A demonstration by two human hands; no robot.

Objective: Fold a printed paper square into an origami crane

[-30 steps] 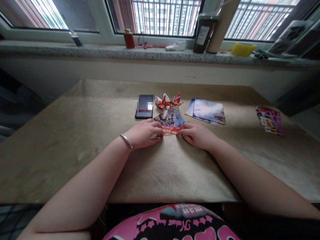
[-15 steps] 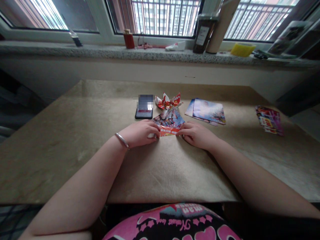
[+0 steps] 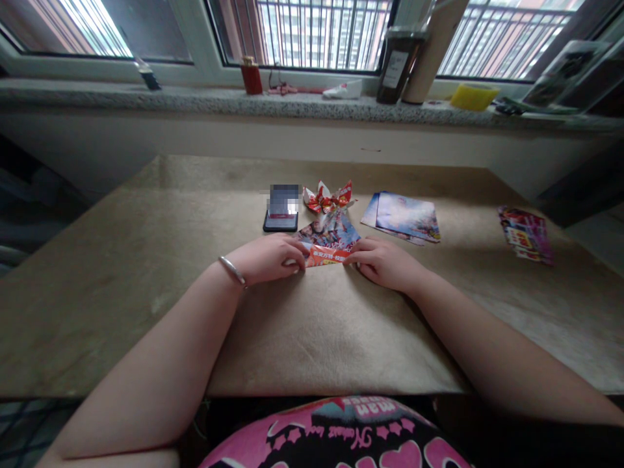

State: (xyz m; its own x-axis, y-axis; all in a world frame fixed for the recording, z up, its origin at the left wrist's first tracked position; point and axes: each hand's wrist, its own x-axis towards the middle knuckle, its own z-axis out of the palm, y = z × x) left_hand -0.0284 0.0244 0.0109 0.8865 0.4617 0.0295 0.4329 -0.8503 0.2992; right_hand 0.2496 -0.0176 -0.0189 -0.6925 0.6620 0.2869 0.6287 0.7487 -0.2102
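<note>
A colourful printed sheet of paper point(image 3: 331, 235) lies on the table in front of me, with a red strip bearing white lettering along its near edge. My left hand point(image 3: 275, 257), a silver bangle at the wrist, pinches the sheet's near left corner with curled fingers. At the near right corner my right hand point(image 3: 380, 261) pinches the paper between thumb and fingers. Just beyond the sheet stands a folded red and white paper piece point(image 3: 327, 197) with pointed tips. To its left a phone point(image 3: 281, 209) lies flat, screen up.
Right of the sheet is a small stack of printed sheets point(image 3: 407, 216). Farther right lie several overlapping pink and purple printed papers point(image 3: 526, 235). On the windowsill point(image 3: 195, 97) stand a red bottle point(image 3: 251, 76), a dark jar point(image 3: 397, 68) and a yellow item point(image 3: 472, 97).
My left hand has slid slightly left along the sheet's near edge, uncovering more of the red strip. My right hand stays where it was.
</note>
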